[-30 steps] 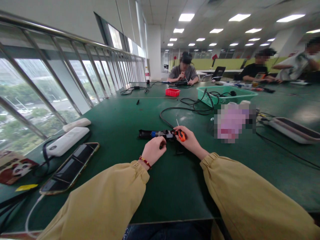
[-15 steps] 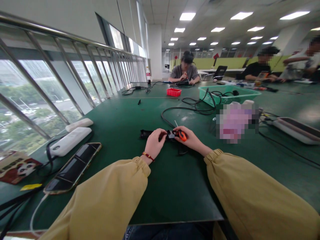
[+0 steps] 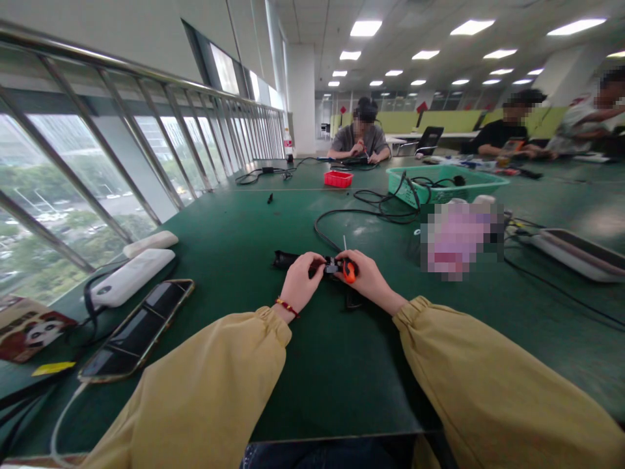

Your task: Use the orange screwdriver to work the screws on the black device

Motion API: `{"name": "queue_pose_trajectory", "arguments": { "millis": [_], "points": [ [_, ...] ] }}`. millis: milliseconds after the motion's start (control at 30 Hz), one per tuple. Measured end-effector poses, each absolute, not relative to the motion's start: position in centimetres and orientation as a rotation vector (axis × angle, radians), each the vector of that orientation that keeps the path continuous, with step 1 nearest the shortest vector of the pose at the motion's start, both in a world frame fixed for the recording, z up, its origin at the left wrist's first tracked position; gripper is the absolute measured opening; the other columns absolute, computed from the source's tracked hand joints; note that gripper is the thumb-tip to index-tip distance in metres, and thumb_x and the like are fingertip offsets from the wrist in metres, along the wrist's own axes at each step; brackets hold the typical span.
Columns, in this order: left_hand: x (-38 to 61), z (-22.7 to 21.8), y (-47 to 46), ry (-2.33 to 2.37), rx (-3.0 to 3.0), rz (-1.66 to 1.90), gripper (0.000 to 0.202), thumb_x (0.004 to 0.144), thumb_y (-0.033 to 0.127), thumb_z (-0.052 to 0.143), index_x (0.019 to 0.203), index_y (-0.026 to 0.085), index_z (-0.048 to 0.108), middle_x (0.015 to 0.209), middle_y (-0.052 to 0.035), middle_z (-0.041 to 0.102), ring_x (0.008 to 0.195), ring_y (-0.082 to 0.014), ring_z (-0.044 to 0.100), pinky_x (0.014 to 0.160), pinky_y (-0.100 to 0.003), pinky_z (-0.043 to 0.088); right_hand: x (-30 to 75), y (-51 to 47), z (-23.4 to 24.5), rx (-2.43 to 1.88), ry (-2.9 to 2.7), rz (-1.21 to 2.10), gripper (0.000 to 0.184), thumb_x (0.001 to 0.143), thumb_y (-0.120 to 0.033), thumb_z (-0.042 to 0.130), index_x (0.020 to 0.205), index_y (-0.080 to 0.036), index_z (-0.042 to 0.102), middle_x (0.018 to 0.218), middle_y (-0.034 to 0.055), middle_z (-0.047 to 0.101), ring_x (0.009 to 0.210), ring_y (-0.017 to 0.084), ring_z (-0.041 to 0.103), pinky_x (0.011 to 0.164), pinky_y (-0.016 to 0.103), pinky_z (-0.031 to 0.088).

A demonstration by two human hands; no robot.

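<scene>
Frame centre: left hand [image 3: 301, 281] pinches black device [image 3: 333, 266], right hand [image 3: 371, 277] grips orange-handled screwdriver [image 3: 350, 271] — looks mid-job; we can't tell what's done or left.

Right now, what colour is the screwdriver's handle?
Orange and black: the handle, held in the right hand, shows in the head view.

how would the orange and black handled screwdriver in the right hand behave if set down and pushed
The orange-and-black handled screwdriver should probably stay stiff, as its thin shaft looks straight and metallic. It is likely light, being small beside the right hand. It might roll, since its thick handle looks rounded, though partly hidden.
</scene>
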State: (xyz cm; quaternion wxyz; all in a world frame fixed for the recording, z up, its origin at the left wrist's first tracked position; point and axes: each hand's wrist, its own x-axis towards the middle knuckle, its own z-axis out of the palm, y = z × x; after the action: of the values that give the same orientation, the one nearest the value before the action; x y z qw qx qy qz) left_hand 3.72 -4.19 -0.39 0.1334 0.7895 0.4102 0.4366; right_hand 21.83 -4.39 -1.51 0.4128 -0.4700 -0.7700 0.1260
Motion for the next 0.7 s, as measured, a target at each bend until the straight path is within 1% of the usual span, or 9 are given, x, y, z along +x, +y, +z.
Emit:
{"name": "queue_pose_trajectory", "arguments": {
  "millis": [433,567,700],
  "points": [
    [4.1,-0.3,-4.9,1.196,2.372,1.199,0.007,0.077,0.013,0.049,0.081,0.017,0.054,0.078,-0.0020,0.059,0.074,-0.0143,0.057,0.071,-0.028,0.048,21.8,-4.8,-1.4,-1.220,-1.953,0.282,0.025,0.071,-0.030,0.063,0.095,-0.023,0.058,0.089,0.0027,0.059,0.076,0.016,0.057,0.067,0.027,0.044],
    [4.2,-0.3,-5.0,1.228,2.390,1.214,0.007,0.076,0.013,0.049,0.080,0.017,0.053,0.078,-0.0019,0.058,0.073,-0.0142,0.056,0.069,-0.028,0.047,21.6,-5.0,-1.2,-1.259,-1.945,0.257,0.025,0.072,-0.035,0.062,0.094,-0.024,0.059,0.087,0.0024,0.059,0.074,0.016,0.057,0.065,0.027,0.044],
    [4.3,-0.3,-4.9,1.239,2.430,1.205,0.007,0.076,0.014,0.050,0.080,0.017,0.053,0.077,-0.0013,0.058,0.073,-0.0142,0.055,0.068,-0.027,0.047,20.8,-5.2,-1.0,-1.339,-1.893,0.211,0.020,0.074,-0.038,0.059,0.090,-0.025,0.058,0.085,0.0021,0.059,0.075,0.017,0.056,0.063,0.027,0.042]
  ]
}}
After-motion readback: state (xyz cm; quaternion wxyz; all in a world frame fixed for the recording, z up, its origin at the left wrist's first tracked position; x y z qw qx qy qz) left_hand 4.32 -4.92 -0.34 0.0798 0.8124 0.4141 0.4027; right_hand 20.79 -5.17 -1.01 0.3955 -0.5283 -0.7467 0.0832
